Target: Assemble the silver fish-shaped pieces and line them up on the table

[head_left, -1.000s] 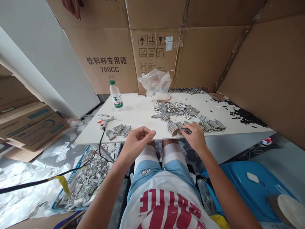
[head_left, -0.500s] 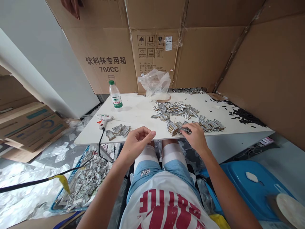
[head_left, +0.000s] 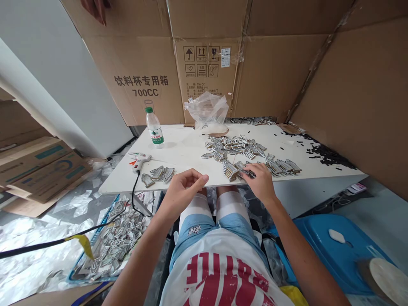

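Observation:
My left hand (head_left: 186, 189) hovers at the table's front edge, fingers loosely curled and the thumb stretched out. Nothing shows in it. My right hand (head_left: 259, 180) is at the front of the table, its fingertips closed on a small grey metal piece (head_left: 250, 173). Just left of those fingertips stands a row of similar arch-shaped metal pieces (head_left: 230, 171). Behind it spreads a loose pile of metal pieces (head_left: 236, 146), and more metal pieces (head_left: 283, 167) lie to the right. A smaller cluster of pieces (head_left: 159, 174) rests left of my left hand.
A white glue gun (head_left: 139, 162) with a black cord and a green-capped bottle (head_left: 155, 129) occupy the white table's (head_left: 183, 148) left side. A clear plastic bag (head_left: 208, 110) stands at the back. Small black strips (head_left: 331, 155) cover the right corner. Below left, a blue-rimmed basket (head_left: 72, 276) holds many metal pieces.
Both hands keep almost the same place and pose. The view has shifted very slightly; no piece has visibly been moved.

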Available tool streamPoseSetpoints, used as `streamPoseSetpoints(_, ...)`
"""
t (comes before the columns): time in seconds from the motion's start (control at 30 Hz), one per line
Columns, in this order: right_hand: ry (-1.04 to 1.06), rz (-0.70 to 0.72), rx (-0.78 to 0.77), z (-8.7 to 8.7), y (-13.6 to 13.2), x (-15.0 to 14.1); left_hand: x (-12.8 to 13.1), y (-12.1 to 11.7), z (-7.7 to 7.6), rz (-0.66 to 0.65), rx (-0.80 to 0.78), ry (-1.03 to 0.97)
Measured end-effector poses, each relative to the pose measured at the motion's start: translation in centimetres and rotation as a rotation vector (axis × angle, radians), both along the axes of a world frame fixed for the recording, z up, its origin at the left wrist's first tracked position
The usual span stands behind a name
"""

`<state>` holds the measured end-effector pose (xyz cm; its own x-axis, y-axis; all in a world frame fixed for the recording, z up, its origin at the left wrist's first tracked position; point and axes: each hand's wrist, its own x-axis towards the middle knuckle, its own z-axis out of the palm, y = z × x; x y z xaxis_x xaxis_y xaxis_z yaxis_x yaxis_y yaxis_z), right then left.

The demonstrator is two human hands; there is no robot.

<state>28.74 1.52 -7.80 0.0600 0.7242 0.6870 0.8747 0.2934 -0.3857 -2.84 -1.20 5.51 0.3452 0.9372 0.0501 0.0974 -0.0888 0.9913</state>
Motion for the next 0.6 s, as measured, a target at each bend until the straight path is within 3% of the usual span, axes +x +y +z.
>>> streamPoseSetpoints(0.4, -0.027, -0.032, 0.043, 0.3, -0.2, 0.0, -0.1, 0.0, -0.1, -0.011, -0.004, -0.015)
streamPoseSetpoints(0.6, 0.016, -0.088, 0.154, 1.5, -0.8, -0.5, -0.2, 0.1, -0.1, 0.001, 0.012, -0.007)
